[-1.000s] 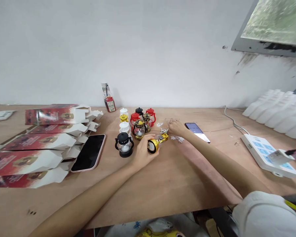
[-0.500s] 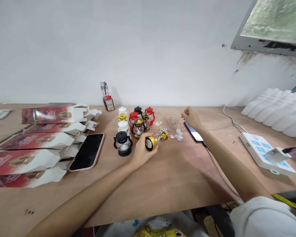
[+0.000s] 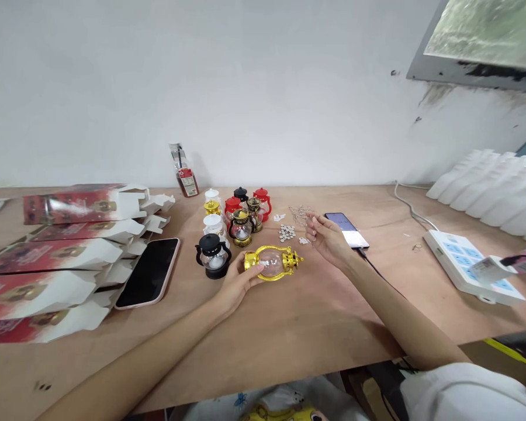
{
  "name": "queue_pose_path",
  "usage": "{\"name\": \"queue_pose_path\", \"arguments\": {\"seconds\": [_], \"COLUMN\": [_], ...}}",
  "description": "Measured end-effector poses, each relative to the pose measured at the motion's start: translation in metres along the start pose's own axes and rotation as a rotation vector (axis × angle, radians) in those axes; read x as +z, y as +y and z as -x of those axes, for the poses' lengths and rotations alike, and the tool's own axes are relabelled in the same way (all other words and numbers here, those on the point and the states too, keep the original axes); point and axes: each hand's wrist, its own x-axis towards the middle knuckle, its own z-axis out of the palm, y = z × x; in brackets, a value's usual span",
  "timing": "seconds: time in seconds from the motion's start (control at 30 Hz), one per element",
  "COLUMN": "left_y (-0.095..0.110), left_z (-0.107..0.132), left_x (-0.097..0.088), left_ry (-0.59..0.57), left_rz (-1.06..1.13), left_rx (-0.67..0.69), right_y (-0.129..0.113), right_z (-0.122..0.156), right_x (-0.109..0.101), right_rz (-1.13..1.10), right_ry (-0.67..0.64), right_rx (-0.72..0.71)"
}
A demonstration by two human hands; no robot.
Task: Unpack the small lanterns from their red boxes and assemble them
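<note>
My left hand (image 3: 236, 280) grips the base end of a small gold toy lantern (image 3: 273, 262) that lies on its side just above the wooden table (image 3: 289, 327). A little to its right, my right hand (image 3: 328, 238) hovers palm up with its fingers curled around something small that I cannot make out. Between the two hands and further back lie small white pieces (image 3: 286, 233) and a tangle of thin wire hooks (image 3: 301, 213). Behind the left hand stands a cluster of small lanterns (image 3: 233, 217) in black, white, red and gold.
A black phone in a pink case (image 3: 148, 271) lies left of the lanterns, beside several flat red and white cartons (image 3: 70, 257). Another phone (image 3: 347, 229) lies behind the right hand, cabled. A white power strip (image 3: 469, 264) and white bottles (image 3: 486, 190) are at the right. A small bottle (image 3: 182, 172) stands by the wall.
My left hand turned the gold lantern so that its side now faces me. My right hand came back from near the far phone toward the lantern, now palm up.
</note>
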Motion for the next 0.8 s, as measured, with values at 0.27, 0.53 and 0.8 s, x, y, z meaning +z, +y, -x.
{"name": "queue_pose_path", "arguments": {"seconds": [0.27,0.53,0.8], "left_y": [0.012,0.011,0.010], "left_z": [-0.002,-0.002,-0.001], "left_x": [-0.004,-0.004,-0.003], "left_ry": [0.177,0.193,0.171], "left_rz": [0.238,0.209,0.199], "left_rx": [-0.109,-0.070,-0.060], "right_y": [0.022,0.041,0.043], "right_z": [0.027,0.027,0.026], "right_x": [0.017,0.019,0.016], "right_rz": [0.059,0.168,0.207], "right_ry": [-0.041,0.053,0.063], "right_rx": [0.089,0.015,-0.015]}}
